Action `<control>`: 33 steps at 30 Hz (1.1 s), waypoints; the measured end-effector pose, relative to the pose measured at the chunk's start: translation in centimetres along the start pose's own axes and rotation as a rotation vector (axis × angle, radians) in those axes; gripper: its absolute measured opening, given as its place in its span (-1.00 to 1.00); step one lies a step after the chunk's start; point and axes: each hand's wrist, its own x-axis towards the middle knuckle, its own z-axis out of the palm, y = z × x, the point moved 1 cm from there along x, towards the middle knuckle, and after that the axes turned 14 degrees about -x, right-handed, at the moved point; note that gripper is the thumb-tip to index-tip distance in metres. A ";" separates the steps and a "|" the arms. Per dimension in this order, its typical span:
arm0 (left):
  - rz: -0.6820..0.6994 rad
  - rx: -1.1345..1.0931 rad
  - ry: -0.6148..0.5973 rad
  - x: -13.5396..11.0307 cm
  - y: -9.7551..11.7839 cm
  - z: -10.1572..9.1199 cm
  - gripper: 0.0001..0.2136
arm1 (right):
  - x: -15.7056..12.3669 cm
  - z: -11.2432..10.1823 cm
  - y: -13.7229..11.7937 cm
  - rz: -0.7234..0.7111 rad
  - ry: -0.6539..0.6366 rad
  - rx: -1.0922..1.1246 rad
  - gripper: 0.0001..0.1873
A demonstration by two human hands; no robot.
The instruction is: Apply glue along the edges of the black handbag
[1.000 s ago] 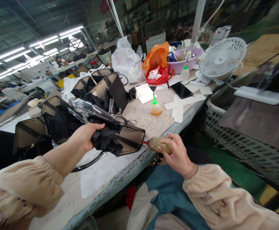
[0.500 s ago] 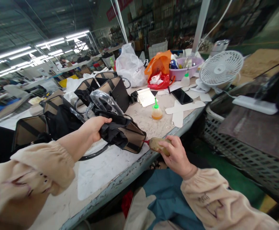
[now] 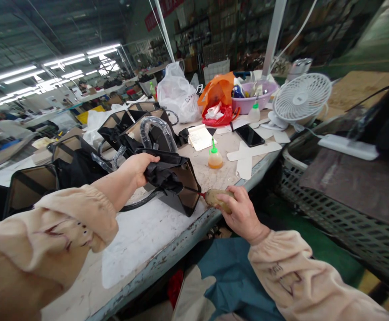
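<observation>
My left hand (image 3: 143,168) is closed on the black lining cloth of a half-made handbag (image 3: 189,203), which tilts on the table with its tan inner side partly showing. A dark strap handle (image 3: 142,203) hangs from the bag onto the tabletop. My right hand (image 3: 240,209) wraps round a grubby, yellowish squeeze bottle (image 3: 217,198) with a red nozzle. The bottle lies nearly level, its thin dark tip pointing left across the bag's open edge; whether the tip touches the bag I cannot tell. Behind stands a small bottle (image 3: 215,160) with a green spout and amber liquid.
More black bags (image 3: 34,187) crowd the table's left side. Beyond are a notepad (image 3: 200,137), a phone (image 3: 249,135), white card strips (image 3: 244,166), plastic bags (image 3: 177,96), a purple basin (image 3: 257,96) and a white fan (image 3: 301,98). A plastic crate (image 3: 334,205) stands at right.
My left hand has shifted slightly right and turned the bag, so more of its dark outer side shows. The red nozzle's thin tip now reaches across the bag's edge.
</observation>
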 end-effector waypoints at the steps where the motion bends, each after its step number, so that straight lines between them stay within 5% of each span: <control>1: 0.015 0.041 -0.010 0.2 0.1 0.3 -0.83 | -0.1 -0.1 0.0 0.006 0.001 0.006 -0.81; 12: 0.081 0.033 -0.047 2.0 0.1 2.0 -0.85 | -1.8 -0.7 -1.1 0.140 -0.080 0.233 -0.80; 21: 0.082 -0.010 -0.062 2.8 -0.1 3.1 -0.84 | 0.5 -1.5 0.5 0.123 0.095 0.168 -0.75; 33: 0.063 -0.026 -0.078 3.9 -0.1 3.8 -0.84 | 2.2 -0.7 2.2 0.058 0.080 0.135 -0.75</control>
